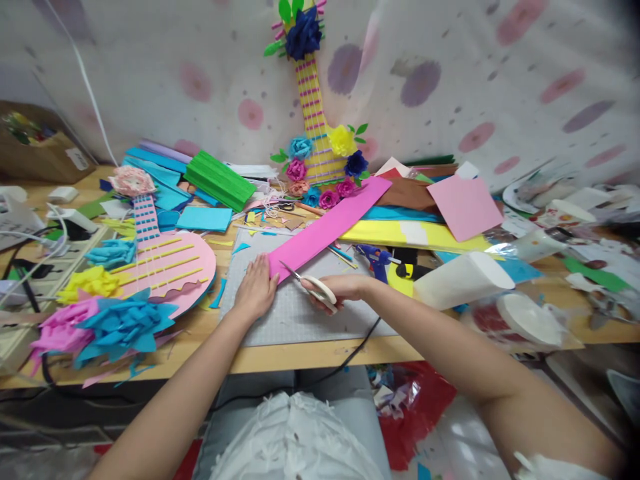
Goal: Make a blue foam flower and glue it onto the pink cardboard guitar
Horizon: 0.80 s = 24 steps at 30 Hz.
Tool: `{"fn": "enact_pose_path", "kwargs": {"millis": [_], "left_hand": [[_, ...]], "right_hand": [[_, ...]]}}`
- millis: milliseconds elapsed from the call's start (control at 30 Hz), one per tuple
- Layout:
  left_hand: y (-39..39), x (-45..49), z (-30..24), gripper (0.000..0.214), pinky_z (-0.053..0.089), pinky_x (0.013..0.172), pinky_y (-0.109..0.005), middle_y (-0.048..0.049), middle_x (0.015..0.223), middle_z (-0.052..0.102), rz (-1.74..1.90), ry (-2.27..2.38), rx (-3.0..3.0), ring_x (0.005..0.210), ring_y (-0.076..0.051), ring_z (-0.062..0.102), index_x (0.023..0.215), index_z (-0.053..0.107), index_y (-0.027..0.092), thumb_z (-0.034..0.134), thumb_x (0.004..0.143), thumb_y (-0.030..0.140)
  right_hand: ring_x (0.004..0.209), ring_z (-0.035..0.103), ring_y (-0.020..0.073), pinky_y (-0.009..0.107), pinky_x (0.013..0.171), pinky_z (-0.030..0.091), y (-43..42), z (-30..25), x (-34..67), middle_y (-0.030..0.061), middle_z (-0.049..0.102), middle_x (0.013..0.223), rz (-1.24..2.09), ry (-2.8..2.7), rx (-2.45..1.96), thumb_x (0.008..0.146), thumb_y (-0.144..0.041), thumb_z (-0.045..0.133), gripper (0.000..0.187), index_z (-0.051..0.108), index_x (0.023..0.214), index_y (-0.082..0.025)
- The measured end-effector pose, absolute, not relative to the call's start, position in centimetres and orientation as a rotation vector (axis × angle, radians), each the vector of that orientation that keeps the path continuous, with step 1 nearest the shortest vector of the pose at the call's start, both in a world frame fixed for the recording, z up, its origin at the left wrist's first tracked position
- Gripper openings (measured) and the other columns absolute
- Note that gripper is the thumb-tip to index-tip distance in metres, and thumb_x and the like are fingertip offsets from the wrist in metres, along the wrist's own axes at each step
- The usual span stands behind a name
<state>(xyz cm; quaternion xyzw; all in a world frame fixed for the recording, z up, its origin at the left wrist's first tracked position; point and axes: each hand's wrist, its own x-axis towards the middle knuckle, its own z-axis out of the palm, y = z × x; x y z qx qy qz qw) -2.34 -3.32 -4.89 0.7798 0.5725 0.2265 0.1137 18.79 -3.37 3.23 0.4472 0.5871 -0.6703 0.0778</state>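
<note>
A long pink paper strip lies slantwise over a grey cutting mat, its far end resting on other materials. My left hand lies flat at the strip's near end, fingers stretched out and touching its edge. In my right hand is a pair of scissors with pale handles, the fingers wrapped round them. The scissor blades point left, parted, at the strip's near end. To the left lies a pink paper guitar with yellow lines and large paper flowers.
A yellow flower-trimmed guitar leans against the patterned backdrop. A blue glue gun, a white roll and a pink square sheet lie to the right. Green folded crepe paper is behind, a power strip at left. A black cable crosses the table's front edge.
</note>
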Motion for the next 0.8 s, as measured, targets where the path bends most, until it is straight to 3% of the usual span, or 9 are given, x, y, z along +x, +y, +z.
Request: {"fn": "enact_pose_path", "kwargs": {"millis": [133, 233, 400, 600, 800], "left_hand": [[-3.4, -3.2, -4.2, 0.043, 0.032, 0.106, -0.044, -0.0168, 0.134, 0.047, 0.975, 1.581, 2.213, 0.128, -0.025, 0.039, 0.125, 0.043, 0.012, 0.038, 0.087, 0.030], [-3.9, -3.8, -3.0, 0.027, 0.041, 0.096, -0.040, -0.0116, 0.113, 0.057, 1.180, 1.428, 2.286, 0.112, -0.022, 0.051, 0.106, 0.053, 0.017, 0.050, 0.080, 0.027], [-4.6, -3.3, -2.1, 0.026, 0.044, 0.084, -0.037, -0.0083, 0.095, 0.058, 1.006, 1.306, 2.537, 0.096, -0.023, 0.052, 0.094, 0.054, 0.018, 0.063, 0.072, 0.029], [-4.2, -2.4, -2.8, 0.016, 0.044, 0.079, -0.034, -0.0079, 0.093, 0.062, 0.873, 1.495, 2.554, 0.092, -0.023, 0.054, 0.089, 0.055, 0.019, 0.053, 0.074, 0.013], [-4.0, -2.5, -3.2, 0.015, 0.047, 0.079, -0.033, -0.0066, 0.091, 0.066, 0.860, 1.555, 2.502, 0.092, -0.020, 0.060, 0.083, 0.057, 0.020, 0.049, 0.075, 0.010]], "right_hand": [[0.038, 0.045, 0.0060, 0.017, 0.031, 0.024, -3.7, 3.1, 18.8, -0.0024, 0.047, 0.053, -2.056, 1.798, 1.384, 0.075, -0.071, 0.040, 0.058, 0.045, 0.063, -0.015], [0.036, 0.043, 0.0056, 0.018, 0.030, 0.022, -3.8, 3.1, 18.7, -0.0032, 0.046, 0.050, -2.065, 1.772, 1.429, 0.075, -0.068, 0.044, 0.055, 0.045, 0.061, -0.015], [0.038, 0.045, 0.0060, 0.017, 0.031, 0.019, -4.0, 3.5, 18.5, -0.0037, 0.046, 0.050, -2.056, 1.728, 1.504, 0.074, -0.063, 0.049, 0.050, 0.044, 0.061, -0.015], [0.036, 0.043, 0.0054, 0.017, 0.032, 0.020, -4.1, 3.5, 18.4, -0.0041, 0.045, 0.048, -2.042, 1.754, 1.535, 0.074, -0.061, 0.050, 0.048, 0.044, 0.061, -0.015], [0.036, 0.042, 0.0054, 0.017, 0.032, 0.020, -4.1, 2.9, 18.6, -0.0045, 0.045, 0.047, -2.041, 1.762, 1.537, 0.075, -0.059, 0.050, 0.045, 0.044, 0.063, -0.016]]}}
